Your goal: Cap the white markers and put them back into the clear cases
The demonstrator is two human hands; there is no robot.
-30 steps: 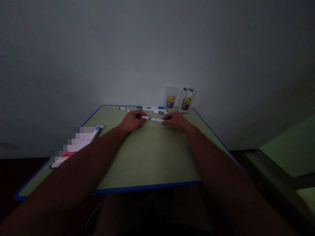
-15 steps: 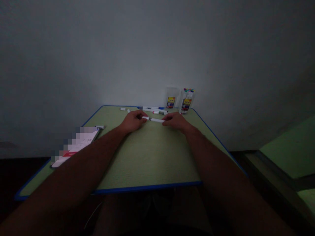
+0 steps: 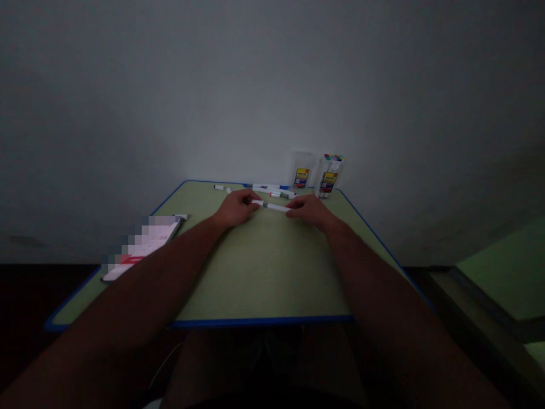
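Both my hands rest on a green table [image 3: 255,272] with a blue rim, far from me near the wall. Between them lies a white marker [image 3: 272,207], held level. My left hand [image 3: 236,209] pinches its left end, where the cap is. My right hand [image 3: 309,209] grips the right end of the barrel. Just behind the hands lie several loose white markers [image 3: 272,190].
Two clear marker boxes stand at the table's back right: one looks empty [image 3: 303,170], the other [image 3: 331,176] holds markers with coloured caps. A white booklet [image 3: 142,245] lies at the table's left edge. A grey wall rises right behind. Another green surface [image 3: 506,272] shows at the right.
My hands keep the same hold on the marker. The whole view has slid slightly to the right as my head moved; nothing on the table has shifted.
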